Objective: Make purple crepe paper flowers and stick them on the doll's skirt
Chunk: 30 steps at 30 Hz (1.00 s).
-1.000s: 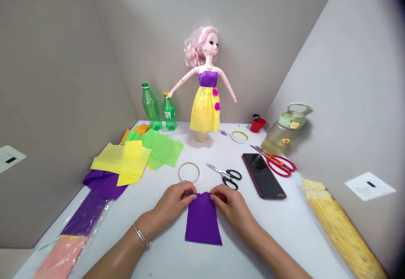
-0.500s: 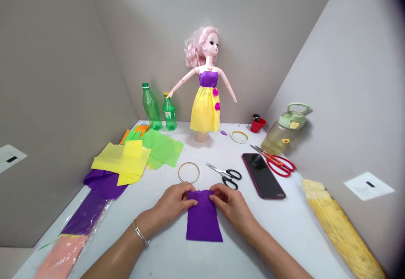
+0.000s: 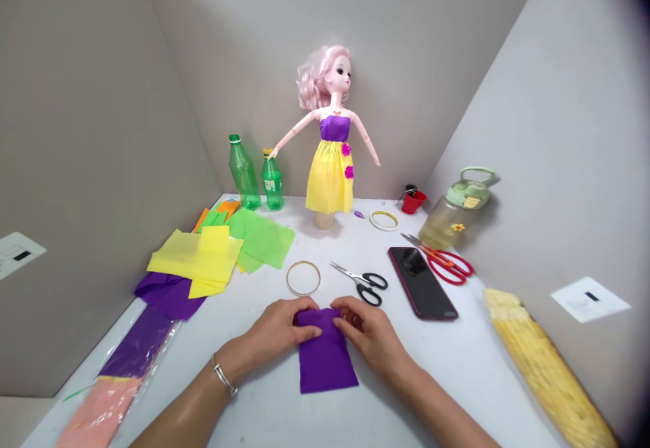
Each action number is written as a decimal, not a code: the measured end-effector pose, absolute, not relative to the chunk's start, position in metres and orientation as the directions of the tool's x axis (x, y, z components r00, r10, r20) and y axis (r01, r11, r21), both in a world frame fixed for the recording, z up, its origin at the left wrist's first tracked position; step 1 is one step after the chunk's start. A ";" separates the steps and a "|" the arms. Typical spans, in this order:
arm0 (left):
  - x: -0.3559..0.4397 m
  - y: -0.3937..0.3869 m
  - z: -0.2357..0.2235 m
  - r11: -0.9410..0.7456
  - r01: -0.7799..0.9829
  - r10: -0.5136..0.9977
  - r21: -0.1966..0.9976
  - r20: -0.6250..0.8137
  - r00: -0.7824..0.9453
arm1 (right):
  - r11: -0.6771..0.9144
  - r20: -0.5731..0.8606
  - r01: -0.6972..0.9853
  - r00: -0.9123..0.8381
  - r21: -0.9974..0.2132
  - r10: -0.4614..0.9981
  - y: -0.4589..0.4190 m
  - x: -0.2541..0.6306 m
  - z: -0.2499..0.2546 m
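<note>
Fingers of the left hand and right hand pinch the top of the purple cloth panel, in front of the black-handled scissors, and an uneven pull could pucker its edge.

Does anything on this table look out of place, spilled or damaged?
Nothing looks spilled or damaged. The one untidy spot is the cloth pile on the left, its pieces overlapping at uneven angles.

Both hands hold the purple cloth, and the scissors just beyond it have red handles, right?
Not red: in the head view, the scissors just beyond the purple cloth are black-handled. The left hand and right hand do hold it.
</note>
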<state>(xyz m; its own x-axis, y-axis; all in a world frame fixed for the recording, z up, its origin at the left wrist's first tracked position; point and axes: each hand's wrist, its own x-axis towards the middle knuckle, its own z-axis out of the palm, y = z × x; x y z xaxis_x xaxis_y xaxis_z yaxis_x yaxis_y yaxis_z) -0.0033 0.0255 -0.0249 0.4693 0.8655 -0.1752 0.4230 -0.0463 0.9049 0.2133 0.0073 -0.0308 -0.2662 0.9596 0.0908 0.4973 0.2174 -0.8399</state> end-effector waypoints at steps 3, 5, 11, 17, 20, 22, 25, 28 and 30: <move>0.000 0.025 -0.021 0.017 0.333 0.866 0.943 -0.181 0.467 | 0.339 0.210 0.561 -0.282 -0.756 0.936 0.008 0.217 -0.029; 0.003 0.026 -0.018 0.096 0.205 0.912 0.974 -0.169 0.375 | 0.405 0.318 0.672 -0.256 -0.620 0.913 0.013 0.224 -0.030; 0.008 0.027 -0.015 0.237 -0.483 0.967 0.843 -0.254 0.031 | 0.299 0.344 0.935 -0.222 -0.190 0.912 0.030 0.249 -0.039; 0.005 0.030 -0.021 0.262 -0.601 0.954 0.755 -0.296 0.044 | 0.233 0.194 0.956 -0.198 -0.179 0.961 0.025 0.246 -0.029; 0.002 0.032 -0.020 0.201 -0.568 0.969 0.798 -0.248 -0.005 | 0.112 0.109 0.896 -0.072 -0.429 0.991 0.024 0.247 -0.017; 0.000 0.033 -0.017 0.195 -0.543 0.973 0.817 -0.230 0.004 | 0.010 0.000 0.740 -0.013 -0.673 1.000 0.025 0.249 -0.007; -0.004 0.034 -0.014 0.201 -0.520 0.974 0.830 -0.226 0.015 | -0.093 -0.132 0.346 -0.089 -0.933 0.987 0.024 0.250 0.006; -0.010 0.035 -0.011 0.196 -0.501 0.975 0.843 -0.222 0.008 | -0.195 -0.194 0.016 -0.205 -0.981 0.959 0.018 0.248 0.010; -0.013 0.037 -0.009 0.174 -0.494 0.980 0.852 -0.198 0.004 | -0.262 -0.220 -0.124 -0.277 -0.957 0.935 0.014 0.245 0.009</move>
